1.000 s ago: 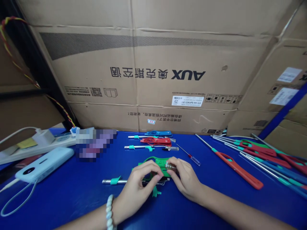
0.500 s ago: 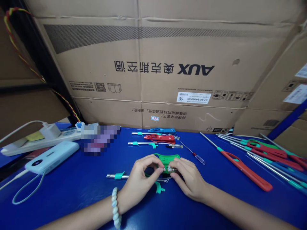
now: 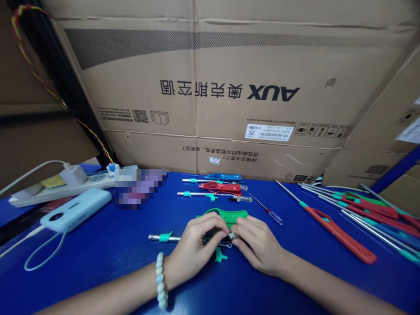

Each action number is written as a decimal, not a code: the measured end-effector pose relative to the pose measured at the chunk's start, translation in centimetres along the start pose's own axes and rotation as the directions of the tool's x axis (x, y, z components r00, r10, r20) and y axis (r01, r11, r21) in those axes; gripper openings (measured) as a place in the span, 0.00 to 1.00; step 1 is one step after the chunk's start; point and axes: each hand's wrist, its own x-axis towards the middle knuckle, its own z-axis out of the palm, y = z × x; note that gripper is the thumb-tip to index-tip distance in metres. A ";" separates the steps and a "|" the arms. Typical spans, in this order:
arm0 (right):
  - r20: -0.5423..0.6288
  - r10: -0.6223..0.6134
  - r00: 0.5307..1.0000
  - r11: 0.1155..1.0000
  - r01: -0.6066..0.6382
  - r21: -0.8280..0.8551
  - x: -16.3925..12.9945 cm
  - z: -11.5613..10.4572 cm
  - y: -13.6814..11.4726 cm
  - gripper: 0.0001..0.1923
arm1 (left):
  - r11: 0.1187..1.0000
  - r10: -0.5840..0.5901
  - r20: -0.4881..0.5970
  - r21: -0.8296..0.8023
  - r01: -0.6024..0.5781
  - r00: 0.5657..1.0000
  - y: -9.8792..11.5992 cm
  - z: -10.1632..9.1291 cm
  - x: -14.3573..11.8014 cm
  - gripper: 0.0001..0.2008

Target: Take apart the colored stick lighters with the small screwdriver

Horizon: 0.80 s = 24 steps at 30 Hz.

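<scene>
My left hand (image 3: 201, 238), a beaded bracelet at its wrist, pinches thumb and forefinger together; what lies between them is too small to make out. My right hand (image 3: 260, 241) closes its fingers round a small part with a whitish end (image 3: 232, 236), mostly hidden, and the two sets of fingertips meet there. Just behind them lies a green lighter casing half (image 3: 234, 215). A metal lighter tube (image 3: 155, 237) with a teal collar (image 3: 166, 236) extends left from under my left hand. In front of the fingers rests a teal trigger piece (image 3: 220, 255), near thin white wires.
Behind lie opened blue (image 3: 225, 177) and red (image 3: 220, 189) lighters with their parts. A screwdriver (image 3: 274, 216) and a red-orange lighter (image 3: 337, 234) are on the right, beside several more. A power bank (image 3: 77, 210) and power strip (image 3: 42, 192) stand left; a cardboard box (image 3: 210, 57) walls the back.
My left fingertips have moved right and now meet the part in my right hand; a small white bit seen in them before is hidden. The whole view has shifted slightly.
</scene>
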 end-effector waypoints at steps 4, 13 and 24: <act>0.032 -0.010 0.999 1.000 0.010 0.017 -0.1 0.0 0.1 0.13 | 0.997 0.053 0.026 0.050 -0.055 0.998 -0.1 -0.1 -0.1 0.05; 0.092 0.032 0.995 0.993 -0.043 0.114 -0.1 -0.1 0.1 0.15 | 0.987 0.151 0.077 0.042 -0.154 0.986 -0.2 -0.1 0.0 0.07; 0.107 0.055 0.993 0.988 -0.070 0.140 0.1 0.0 0.3 0.14 | 0.992 0.102 0.061 0.066 -0.106 0.993 -0.3 0.1 0.0 0.07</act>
